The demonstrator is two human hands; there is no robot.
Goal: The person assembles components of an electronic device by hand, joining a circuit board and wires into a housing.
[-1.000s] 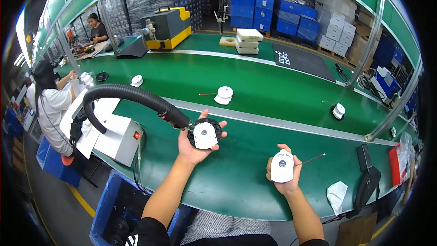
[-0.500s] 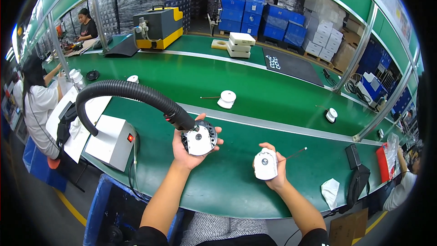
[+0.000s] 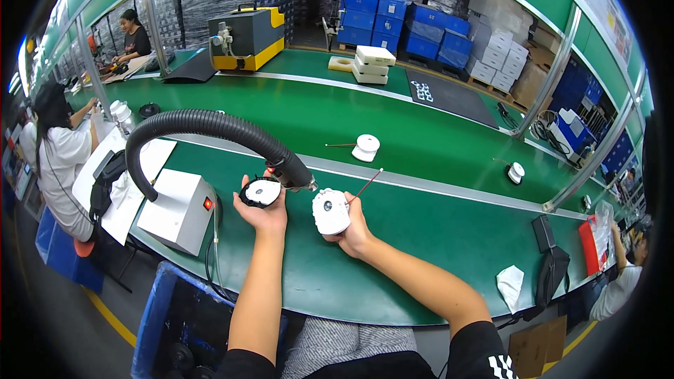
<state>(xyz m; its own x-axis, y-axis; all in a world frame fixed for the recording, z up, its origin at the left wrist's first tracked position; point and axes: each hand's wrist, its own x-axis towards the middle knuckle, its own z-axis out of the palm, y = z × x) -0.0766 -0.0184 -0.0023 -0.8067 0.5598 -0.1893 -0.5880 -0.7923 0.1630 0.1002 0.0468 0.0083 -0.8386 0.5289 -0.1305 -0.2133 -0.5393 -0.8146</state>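
Note:
My left hand [image 3: 265,216] cradles a round part with a black rim and white face [image 3: 261,192], thumb and fingers curled about its edge. Closed round a white rounded housing [image 3: 328,212] is my right hand [image 3: 357,230]; a dark round hole shows in its face and a thin reddish wire with a white tip sticks up from it. Just above this housing ends the metal nozzle [image 3: 306,181] of a black ribbed hose [image 3: 203,123]. The hose arches over from a white box [image 3: 179,212] with a lit red switch. Fingers under both parts are partly hidden.
Beyond the bench, a green belt [image 3: 295,119] carries a white spool-shaped part [image 3: 366,147] and another farther right [image 3: 516,172]. A crumpled white cloth [image 3: 510,286] and a black pouch [image 3: 552,277] lie at right. A blue bin [image 3: 151,323] stands below left. Other people sit on both sides.
My left hand has drawn its part leftward, out from under the nozzle. My right hand has brought the white housing left and up beside the nozzle. The parts on the belt have shifted right.

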